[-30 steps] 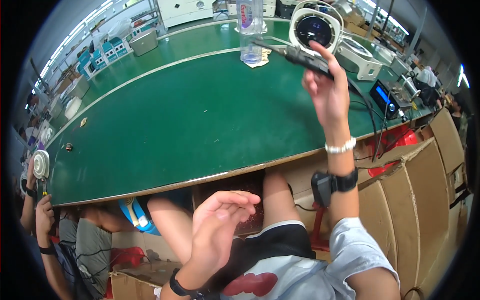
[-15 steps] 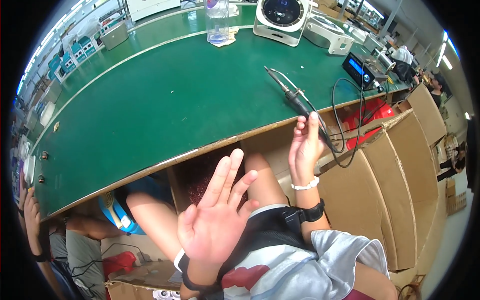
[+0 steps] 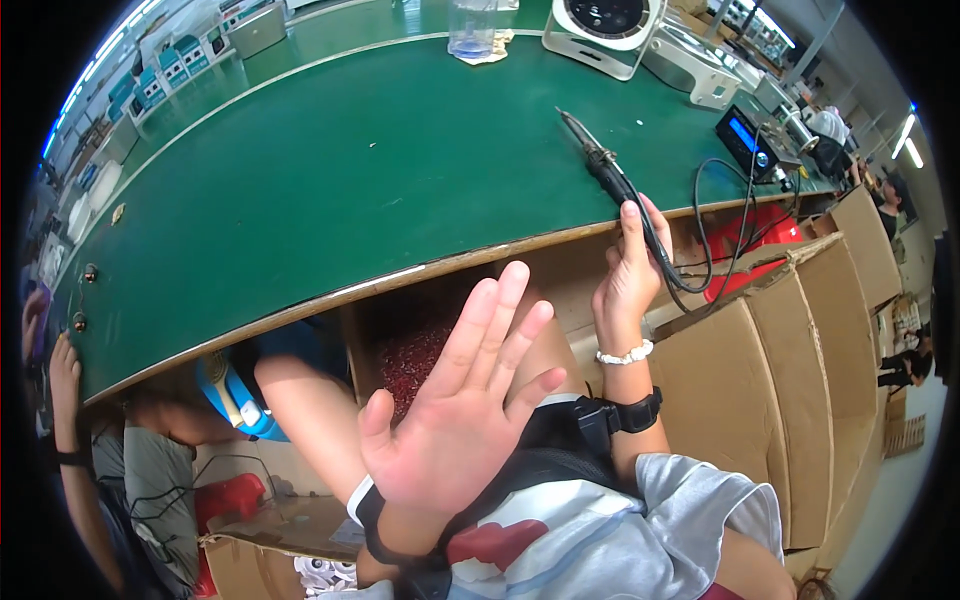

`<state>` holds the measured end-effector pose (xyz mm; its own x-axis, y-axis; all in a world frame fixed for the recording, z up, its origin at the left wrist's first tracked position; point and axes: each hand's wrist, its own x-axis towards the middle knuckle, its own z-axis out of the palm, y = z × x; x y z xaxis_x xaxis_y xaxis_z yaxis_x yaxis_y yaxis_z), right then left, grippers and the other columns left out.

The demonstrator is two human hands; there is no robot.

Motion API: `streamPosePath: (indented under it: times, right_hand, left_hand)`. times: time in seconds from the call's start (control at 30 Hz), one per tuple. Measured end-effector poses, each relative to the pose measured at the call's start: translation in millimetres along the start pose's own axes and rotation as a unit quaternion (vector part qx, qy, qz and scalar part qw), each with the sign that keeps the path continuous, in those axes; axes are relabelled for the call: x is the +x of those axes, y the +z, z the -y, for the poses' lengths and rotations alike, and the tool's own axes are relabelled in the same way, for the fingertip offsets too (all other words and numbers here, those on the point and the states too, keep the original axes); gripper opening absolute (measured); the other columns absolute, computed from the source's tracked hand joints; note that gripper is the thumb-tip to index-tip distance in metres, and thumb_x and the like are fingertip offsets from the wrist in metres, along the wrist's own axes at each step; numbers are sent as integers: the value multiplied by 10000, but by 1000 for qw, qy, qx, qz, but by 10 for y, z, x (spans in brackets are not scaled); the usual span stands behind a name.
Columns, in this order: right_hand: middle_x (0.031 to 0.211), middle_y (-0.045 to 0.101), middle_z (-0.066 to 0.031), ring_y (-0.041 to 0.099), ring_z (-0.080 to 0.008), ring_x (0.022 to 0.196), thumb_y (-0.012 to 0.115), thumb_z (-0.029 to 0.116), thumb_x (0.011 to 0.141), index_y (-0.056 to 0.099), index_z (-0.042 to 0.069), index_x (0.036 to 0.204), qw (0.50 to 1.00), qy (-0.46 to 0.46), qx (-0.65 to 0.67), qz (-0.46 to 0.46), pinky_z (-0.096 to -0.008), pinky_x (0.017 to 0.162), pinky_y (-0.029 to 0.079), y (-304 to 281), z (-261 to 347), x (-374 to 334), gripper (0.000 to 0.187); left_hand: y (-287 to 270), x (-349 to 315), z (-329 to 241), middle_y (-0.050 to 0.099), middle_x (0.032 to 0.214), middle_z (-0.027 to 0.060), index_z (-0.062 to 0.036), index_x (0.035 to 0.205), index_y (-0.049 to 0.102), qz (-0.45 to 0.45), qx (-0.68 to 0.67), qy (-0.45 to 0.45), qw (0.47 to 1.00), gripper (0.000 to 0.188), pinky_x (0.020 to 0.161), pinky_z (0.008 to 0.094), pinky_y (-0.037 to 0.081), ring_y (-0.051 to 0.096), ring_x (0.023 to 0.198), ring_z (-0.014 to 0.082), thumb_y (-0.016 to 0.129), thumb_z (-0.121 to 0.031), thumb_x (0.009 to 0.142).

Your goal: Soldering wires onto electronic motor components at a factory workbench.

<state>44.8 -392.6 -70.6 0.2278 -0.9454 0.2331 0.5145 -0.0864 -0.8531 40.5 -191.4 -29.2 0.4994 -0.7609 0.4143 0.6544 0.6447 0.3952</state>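
My right hand [image 3: 632,275] is closed around the handle of a black soldering iron [image 3: 607,172]. The iron's thin metal tip points up and away, over the front part of the green workbench [image 3: 300,190]. A black cable hangs in a loop from the iron beside my wrist. Palm up and with its fingers spread, my left hand [image 3: 455,430] is held above my lap and has nothing in it.
At the right of the bench stands a black control box [image 3: 742,142] with a lit blue display. Farther back are a white-framed round device [image 3: 603,20] and a clear plastic bottle [image 3: 471,35]. Cardboard boxes [image 3: 705,420] stand right; a co-worker's hand [image 3: 66,372] rests at the bench's left edge.
The bench and its objects have shifted right and slightly up in view. My left hand has risen a little with its fingers still spread. The iron stays in my right hand, tilted a bit more upright.
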Motion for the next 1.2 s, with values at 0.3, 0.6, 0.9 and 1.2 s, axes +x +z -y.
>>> streamPosePath:
  times: [0.3,0.6,0.9,1.2]
  right_hand:
    - [706,480,41,335,5,524,643,105,731,491,50,1057,999,5,22,27,-135,407,214,-9,20,-27,364]
    - [760,418,-2,395,-56,637,582,-24,722,442,42,840,977,-83,-56,190,-173,531,316,-376,-9,-608,194]
    - [745,545,-113,505,-130,640,597,264,741,543,-59,872,834,118,86,532,-217,573,412,503,931,-967,352]
    - [708,524,-92,461,-140,663,539,190,715,570,-22,785,845,239,109,466,-257,618,367,552,1021,-1115,226]
  left_hand:
    - [13,-22,-76,-194,1371,66,-105,1336,7,17,28,5,999,772,1007,438,114,-66,1281,272,298,-565,788]
    - [-37,-117,-180,-253,1332,162,-71,1331,116,39,220,85,971,776,1001,423,81,-134,1272,263,232,-605,780]
    - [-2,-155,-84,-126,1342,249,64,1167,418,1,281,189,941,709,991,429,-68,-140,1263,304,216,-522,824]
    - [-106,-219,-36,45,1384,130,50,1191,390,-12,233,174,957,695,981,438,-136,-173,1253,284,180,-494,812]
